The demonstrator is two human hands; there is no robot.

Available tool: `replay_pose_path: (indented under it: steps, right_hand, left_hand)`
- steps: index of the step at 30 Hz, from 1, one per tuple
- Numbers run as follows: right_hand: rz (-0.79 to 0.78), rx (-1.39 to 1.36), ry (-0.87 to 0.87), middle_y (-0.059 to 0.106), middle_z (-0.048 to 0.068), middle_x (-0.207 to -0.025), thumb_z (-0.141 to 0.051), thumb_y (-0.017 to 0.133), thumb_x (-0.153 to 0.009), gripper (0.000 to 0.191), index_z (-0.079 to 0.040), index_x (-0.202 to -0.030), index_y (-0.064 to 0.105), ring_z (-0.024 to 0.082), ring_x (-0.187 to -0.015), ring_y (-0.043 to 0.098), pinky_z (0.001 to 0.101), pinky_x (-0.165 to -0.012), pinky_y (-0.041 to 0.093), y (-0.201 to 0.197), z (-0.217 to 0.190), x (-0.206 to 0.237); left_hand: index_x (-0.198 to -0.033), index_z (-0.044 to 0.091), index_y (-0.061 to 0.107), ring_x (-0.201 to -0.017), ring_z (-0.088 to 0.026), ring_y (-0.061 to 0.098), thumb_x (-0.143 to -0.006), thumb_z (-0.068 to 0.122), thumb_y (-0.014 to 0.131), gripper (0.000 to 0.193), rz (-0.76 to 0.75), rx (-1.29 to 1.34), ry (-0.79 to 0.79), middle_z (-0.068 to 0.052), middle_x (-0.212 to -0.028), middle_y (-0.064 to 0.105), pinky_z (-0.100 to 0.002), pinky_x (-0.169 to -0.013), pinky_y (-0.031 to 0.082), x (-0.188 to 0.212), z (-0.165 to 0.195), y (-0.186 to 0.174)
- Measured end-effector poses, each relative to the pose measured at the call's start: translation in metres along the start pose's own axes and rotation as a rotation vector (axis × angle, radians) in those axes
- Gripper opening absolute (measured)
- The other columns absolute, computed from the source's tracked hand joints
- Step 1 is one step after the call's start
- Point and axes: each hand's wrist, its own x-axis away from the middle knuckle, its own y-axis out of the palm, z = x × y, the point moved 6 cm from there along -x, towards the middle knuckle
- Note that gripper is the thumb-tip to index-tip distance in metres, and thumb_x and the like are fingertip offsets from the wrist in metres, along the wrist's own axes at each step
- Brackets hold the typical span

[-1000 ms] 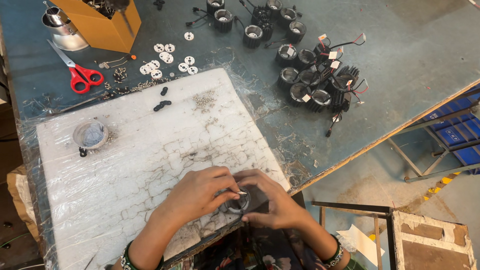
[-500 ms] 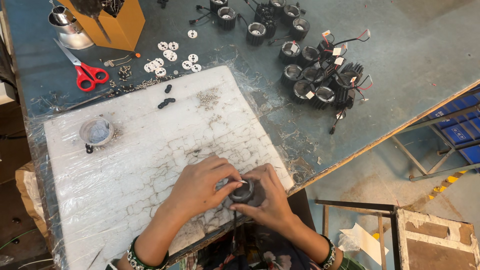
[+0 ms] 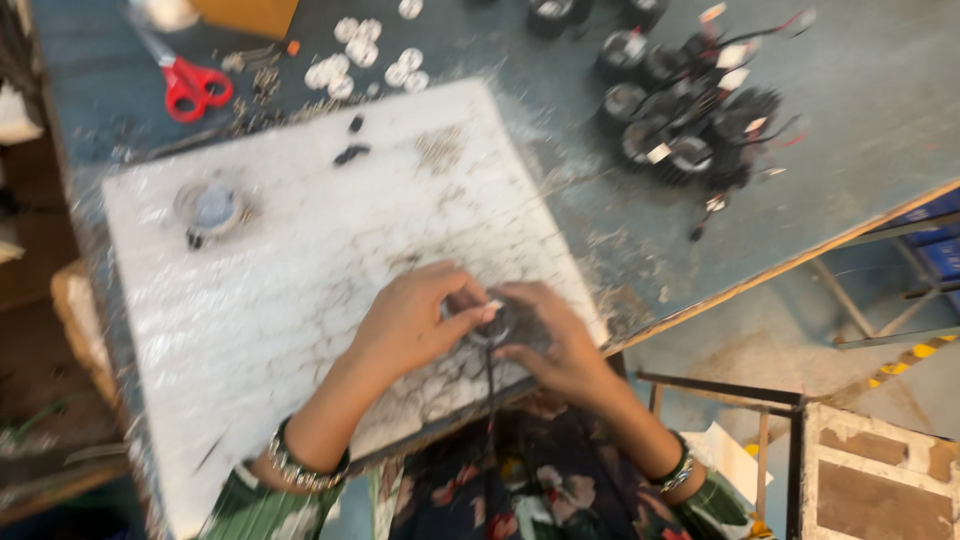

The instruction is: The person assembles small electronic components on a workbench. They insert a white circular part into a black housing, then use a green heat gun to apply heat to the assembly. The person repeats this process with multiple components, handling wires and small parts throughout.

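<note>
1. Looking down through the head camera, I see a blue-grey workbench (image 3: 860,130) with a cracked white slab (image 3: 300,290) lying on it; the whole frame is motion-blurred.
2. Both hands meet at the slab's near edge. My left hand (image 3: 410,325) and right hand (image 3: 560,345) close from either side on a small round dark part (image 3: 492,325), fingertips pinching it between them. A thin dark wire (image 3: 490,385) hangs from the part toward my lap.
3. On the slab's far left sits a round clear-topped piece (image 3: 208,207); two small black bits (image 3: 352,140) lie near its far edge.
4. Beyond the slab: red-handled scissors (image 3: 190,85), a scatter of white discs (image 3: 365,55), and, far right, a heap of black round units with wires (image 3: 680,110).
5. Edges: the bench's wooden lip (image 3: 800,262) runs diagonally on the right, with bare concrete floor (image 3: 760,330) below it. A metal frame (image 3: 730,395) stands just beside my right forearm.
6. Open room: the slab's middle, between the hands and the clear-topped piece, carries nothing but stains and cracks.
</note>
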Motion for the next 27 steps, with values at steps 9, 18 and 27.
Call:
replay_pose_path:
  steps: [9,18,27]
  right_hand:
    - [0.027,-0.102,0.049,0.058,0.013,-0.136,-0.006,0.087,-0.077,0.071,-0.004,-0.14,0.054,0.026,-0.126,0.063,0.0351,-0.104,0.055,-0.003,0.004,0.002]
    - [0.088,-0.241,-0.048,0.057,0.014,-0.139,-0.009,0.081,-0.086,0.056,-0.005,-0.137,0.057,0.023,-0.131,0.061,0.0357,-0.111,0.055,-0.005,0.003,0.005]
    - [0.342,-0.132,0.08,0.07,0.01,-0.117,-0.007,0.08,-0.087,0.034,-0.006,-0.118,0.066,0.02,-0.109,0.071,0.0335,-0.092,0.057,0.007,0.011,0.007]
  left_hand:
    - [-0.094,0.013,0.076,-0.063,-0.016,0.069,-0.084,0.034,0.078,0.023,-0.06,0.083,-0.096,-0.001,-0.08,0.075,-0.031,-0.058,0.052,-0.004,0.002,-0.007]
    - [-0.094,0.013,0.077,-0.073,-0.013,0.074,-0.086,0.029,0.076,0.019,-0.079,0.055,-0.015,-0.002,-0.085,0.077,-0.029,-0.061,0.056,-0.005,0.005,-0.01]
    - [-0.093,0.013,0.077,-0.077,-0.013,0.074,-0.085,0.03,0.076,0.019,-0.138,0.029,-0.093,0.0,-0.085,0.078,-0.031,-0.065,0.056,-0.004,0.003,-0.011]
